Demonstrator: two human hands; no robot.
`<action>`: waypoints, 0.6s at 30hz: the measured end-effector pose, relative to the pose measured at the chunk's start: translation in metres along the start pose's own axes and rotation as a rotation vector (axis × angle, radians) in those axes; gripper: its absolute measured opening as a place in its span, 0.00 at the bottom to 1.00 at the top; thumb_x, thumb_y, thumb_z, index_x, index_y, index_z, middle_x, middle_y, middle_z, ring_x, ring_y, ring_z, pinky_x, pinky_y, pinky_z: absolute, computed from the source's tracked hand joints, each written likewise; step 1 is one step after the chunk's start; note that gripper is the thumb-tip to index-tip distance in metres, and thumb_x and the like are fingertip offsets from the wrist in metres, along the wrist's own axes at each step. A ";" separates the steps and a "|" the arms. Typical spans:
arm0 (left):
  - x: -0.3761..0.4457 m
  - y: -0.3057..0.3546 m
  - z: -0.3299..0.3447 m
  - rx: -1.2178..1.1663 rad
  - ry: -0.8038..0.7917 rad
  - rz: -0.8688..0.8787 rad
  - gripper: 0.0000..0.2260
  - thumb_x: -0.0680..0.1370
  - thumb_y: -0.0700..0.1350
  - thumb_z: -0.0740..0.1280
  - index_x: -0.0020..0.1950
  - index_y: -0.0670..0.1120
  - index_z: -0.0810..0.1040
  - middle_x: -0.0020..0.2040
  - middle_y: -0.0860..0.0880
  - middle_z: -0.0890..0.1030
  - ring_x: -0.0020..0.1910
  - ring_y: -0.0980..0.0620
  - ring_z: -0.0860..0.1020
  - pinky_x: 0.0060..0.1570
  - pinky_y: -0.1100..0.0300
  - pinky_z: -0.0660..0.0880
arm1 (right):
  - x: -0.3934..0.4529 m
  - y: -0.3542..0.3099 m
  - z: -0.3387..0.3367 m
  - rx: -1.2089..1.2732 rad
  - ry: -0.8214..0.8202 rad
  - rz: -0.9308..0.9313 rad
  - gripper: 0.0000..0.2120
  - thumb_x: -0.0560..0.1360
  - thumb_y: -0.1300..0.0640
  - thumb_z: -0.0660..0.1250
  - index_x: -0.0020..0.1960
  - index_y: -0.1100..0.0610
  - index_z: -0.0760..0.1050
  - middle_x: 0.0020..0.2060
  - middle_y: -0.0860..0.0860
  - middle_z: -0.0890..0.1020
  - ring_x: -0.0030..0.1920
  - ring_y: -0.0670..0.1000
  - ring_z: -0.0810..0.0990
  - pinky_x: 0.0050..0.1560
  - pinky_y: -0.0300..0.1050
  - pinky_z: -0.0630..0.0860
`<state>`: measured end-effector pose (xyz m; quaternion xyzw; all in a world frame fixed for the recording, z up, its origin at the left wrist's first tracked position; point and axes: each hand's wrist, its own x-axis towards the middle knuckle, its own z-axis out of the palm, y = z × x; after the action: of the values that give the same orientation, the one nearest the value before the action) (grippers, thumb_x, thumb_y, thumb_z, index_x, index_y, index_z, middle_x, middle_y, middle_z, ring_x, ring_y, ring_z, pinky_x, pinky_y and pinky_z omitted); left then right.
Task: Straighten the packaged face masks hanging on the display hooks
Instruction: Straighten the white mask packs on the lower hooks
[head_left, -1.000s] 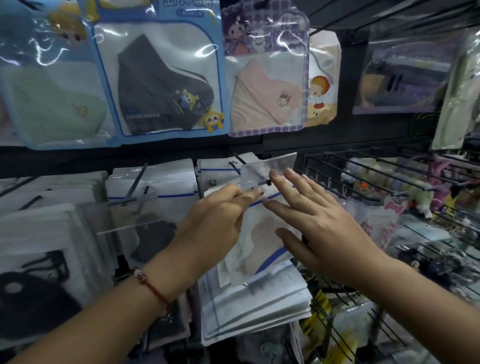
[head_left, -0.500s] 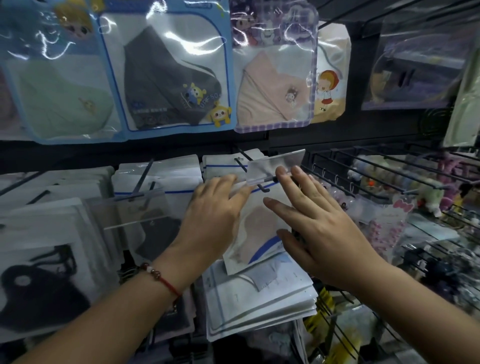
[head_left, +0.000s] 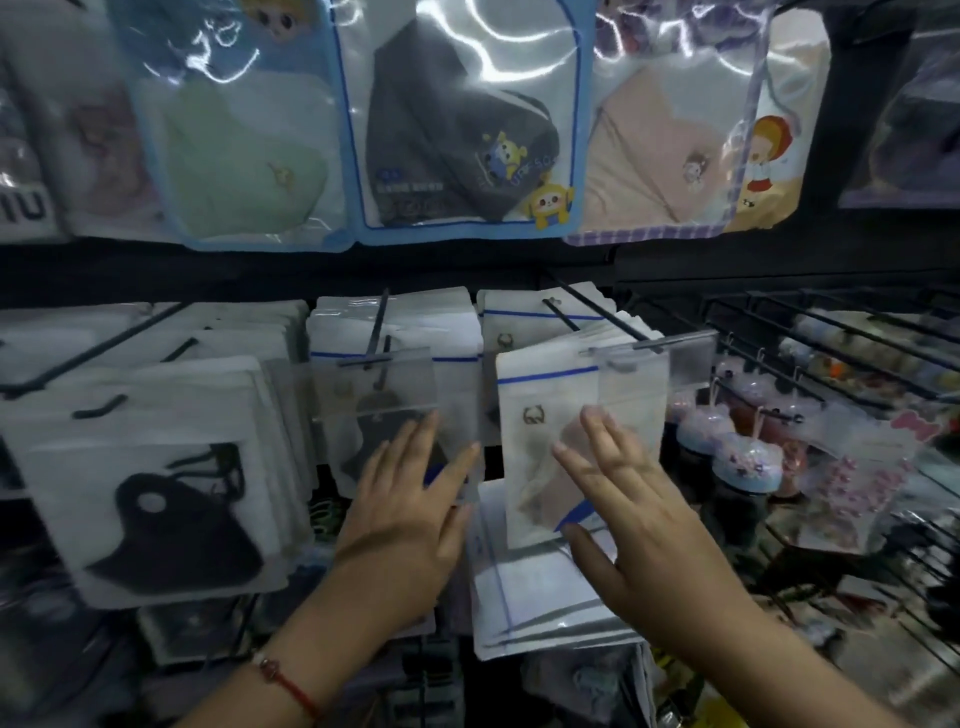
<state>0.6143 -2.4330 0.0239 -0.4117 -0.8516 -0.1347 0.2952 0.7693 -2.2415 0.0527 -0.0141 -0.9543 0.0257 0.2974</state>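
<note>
A white mask packet with a blue stripe (head_left: 540, 395) hangs upright at the front of a black display hook (head_left: 597, 312). My right hand (head_left: 639, 530) lies flat against its lower part, fingers straight. My left hand (head_left: 410, 514) is spread open over the neighbouring packet with a dark mask (head_left: 384, 410), which hangs behind a clear tag holder. Further white packets hang in rows to the left, the nearest showing a black mask (head_left: 171, 519).
Larger children's mask packs hang above: green (head_left: 244, 156), dark grey (head_left: 457, 140), pink (head_left: 665, 150). A stack of white packets (head_left: 540, 608) lies below my hands. To the right, black wire hooks (head_left: 810, 332) carry small trinkets and a pink sticker packet (head_left: 857, 483).
Both hands have dropped from the packet's top at the hook to its lower part. The tilted packet now hangs straight. My left hand has shifted left onto the neighbouring packet.
</note>
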 end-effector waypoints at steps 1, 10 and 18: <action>-0.003 -0.007 0.001 0.013 -0.010 -0.022 0.25 0.78 0.55 0.56 0.75 0.53 0.64 0.77 0.40 0.65 0.74 0.42 0.61 0.72 0.50 0.56 | 0.002 -0.005 0.006 0.014 -0.026 -0.016 0.30 0.78 0.47 0.61 0.78 0.50 0.59 0.79 0.50 0.53 0.79 0.51 0.47 0.76 0.46 0.50; -0.016 -0.058 -0.008 -0.118 -0.158 -0.319 0.25 0.83 0.58 0.56 0.80 0.60 0.55 0.82 0.49 0.48 0.80 0.46 0.51 0.76 0.51 0.54 | 0.041 -0.051 0.050 0.242 -0.139 -0.009 0.31 0.80 0.47 0.59 0.79 0.44 0.51 0.78 0.41 0.49 0.77 0.43 0.52 0.72 0.36 0.50; -0.019 -0.079 -0.006 -0.577 -0.043 -0.516 0.28 0.82 0.53 0.63 0.79 0.63 0.55 0.82 0.56 0.50 0.80 0.54 0.52 0.76 0.55 0.55 | 0.065 -0.054 0.070 0.441 -0.085 0.278 0.31 0.79 0.53 0.64 0.78 0.46 0.55 0.77 0.40 0.57 0.76 0.42 0.56 0.73 0.38 0.56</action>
<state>0.5647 -2.4970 0.0183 -0.2526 -0.8602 -0.4301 0.1058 0.6758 -2.2953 0.0353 -0.0787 -0.9262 0.2742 0.2464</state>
